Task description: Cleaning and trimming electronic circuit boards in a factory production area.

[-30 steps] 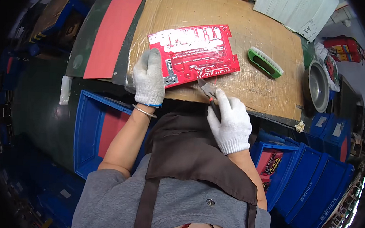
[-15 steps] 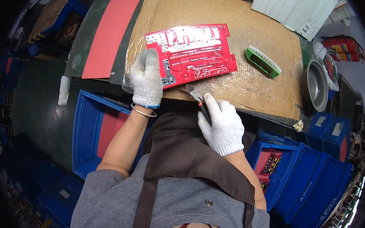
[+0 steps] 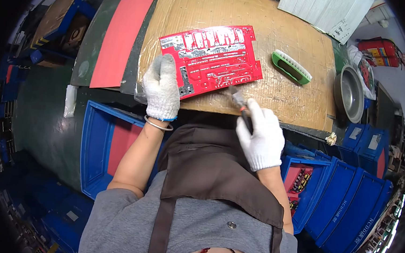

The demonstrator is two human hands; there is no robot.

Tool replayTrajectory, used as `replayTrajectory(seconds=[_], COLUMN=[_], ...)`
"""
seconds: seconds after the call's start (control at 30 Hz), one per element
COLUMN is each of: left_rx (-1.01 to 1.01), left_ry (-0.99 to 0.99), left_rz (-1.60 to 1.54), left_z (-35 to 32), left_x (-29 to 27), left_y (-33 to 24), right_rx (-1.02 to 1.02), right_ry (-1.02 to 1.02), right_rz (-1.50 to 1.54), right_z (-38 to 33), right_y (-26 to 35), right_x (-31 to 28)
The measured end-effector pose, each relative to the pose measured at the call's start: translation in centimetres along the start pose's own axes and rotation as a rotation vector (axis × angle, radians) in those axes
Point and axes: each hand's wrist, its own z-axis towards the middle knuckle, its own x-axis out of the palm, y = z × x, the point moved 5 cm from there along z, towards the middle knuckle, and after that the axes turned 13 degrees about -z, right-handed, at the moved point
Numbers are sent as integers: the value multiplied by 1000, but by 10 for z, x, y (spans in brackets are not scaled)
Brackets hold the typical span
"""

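A red circuit board (image 3: 216, 59) with silvery solder areas is tilted over the cardboard-covered bench. My left hand (image 3: 162, 87), in a white knit glove, grips the board's left edge, thumb on its upper face. Also gloved, my right hand (image 3: 263, 135) is closed around a pair of cutting pliers (image 3: 242, 109) with dark and red handles. The pliers' metal jaws point up and left, close to the board's lower edge; blur hides whether they touch it. To the right, a green brush (image 3: 291, 68) with white bristles lies on the cardboard.
Cardboard (image 3: 302, 103) covers the bench; a round metal bowl (image 3: 350, 95) stands at its right edge. A pink sheet (image 3: 122, 41) lies on the left. Below are a blue bin (image 3: 95, 152) at left and another blue bin (image 3: 319, 172) holding parts at right.
My right hand has moved right and slightly down, and the pliers' jaws have shifted right along the board's lower edge. The left hand and the board have barely moved.
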Motion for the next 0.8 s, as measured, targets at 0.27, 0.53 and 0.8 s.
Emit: replayTrajectory(seconds=[0.27,0.53,0.8], left_rx=[8,-27,-7], left_ry=[-11,-26,3], left_rz=[14,-2,6], left_z=[0,0,1], left_x=[0,1,3], left_y=[-1,-2,-1], right_rx=[-61,-76,-97], right_ry=[-2,7,84], right_rz=[33,18,10], right_z=[-1,-1,-7], right_y=[11,14,15], right_x=[0,0,8])
